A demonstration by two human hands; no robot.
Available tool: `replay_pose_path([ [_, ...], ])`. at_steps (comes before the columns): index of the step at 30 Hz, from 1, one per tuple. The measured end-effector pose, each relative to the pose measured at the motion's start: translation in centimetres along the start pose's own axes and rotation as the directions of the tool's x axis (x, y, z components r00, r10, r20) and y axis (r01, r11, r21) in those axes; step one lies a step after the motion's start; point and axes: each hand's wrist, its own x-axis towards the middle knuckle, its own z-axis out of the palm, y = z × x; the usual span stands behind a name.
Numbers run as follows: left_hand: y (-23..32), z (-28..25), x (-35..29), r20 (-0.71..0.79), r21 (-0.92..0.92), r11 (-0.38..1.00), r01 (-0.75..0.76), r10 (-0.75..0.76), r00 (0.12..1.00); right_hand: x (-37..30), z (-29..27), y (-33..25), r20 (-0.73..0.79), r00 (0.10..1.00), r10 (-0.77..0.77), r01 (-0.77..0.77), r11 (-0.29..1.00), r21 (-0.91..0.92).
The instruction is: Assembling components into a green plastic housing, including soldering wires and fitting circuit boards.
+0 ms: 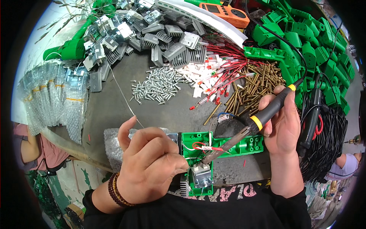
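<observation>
My right hand (pixel 282 122) is closed round the black, yellow-banded handle of a soldering iron (pixel 272 107). The iron slants down to the left, its tip at a silvery metal module (pixel 202 176) in an open green plastic housing (pixel 238 148). Red and white wires (pixel 207 148) lie inside the housing. My left hand (pixel 150 164) is pinched beside the module, with a thin silvery solder wire (pixel 124 94) running into it from the far left. The wire's end at the fingertips is hard to make out. Against the module's left side sits a finned grey heat sink (pixel 184 188).
Beyond the housing lie silver screws (pixel 156 86), brass-coloured screws (pixel 257 86), red-wired parts (pixel 221 74) and grey heat sinks (pixel 175 49). Green housings (pixel 312 49) are heaped at right, near black cables (pixel 322 152) and another black-handled tool (pixel 312 114). Bubble-wrapped parts (pixel 57 95) lie left.
</observation>
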Motion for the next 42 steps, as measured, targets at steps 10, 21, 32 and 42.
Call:
replay_pose_path([
  [10,0.2,0.1,0.0,-0.027,0.014,1.000,-0.015,0.015,1.000,0.0,-0.2,0.0,0.018,1.000,0.004,-0.005,1.000,0.008],
  [21,0.5,0.8,-0.6,-0.121,0.132,0.991,-0.032,0.048,0.992,-0.1,-0.2,0.0,0.029,1.000,0.009,-0.010,1.000,0.030],
  [32,0.2,-2.7,0.1,-0.051,0.101,0.990,-0.097,0.103,0.993,0.1,-0.2,0.1,0.023,1.000,0.010,-0.011,0.999,0.048],
  [42,-2.6,-2.1,6.7,0.324,-0.490,0.871,0.039,0.140,0.936,-0.1,-0.3,0.1,0.026,1.000,-0.008,0.008,1.000,-0.008],
])
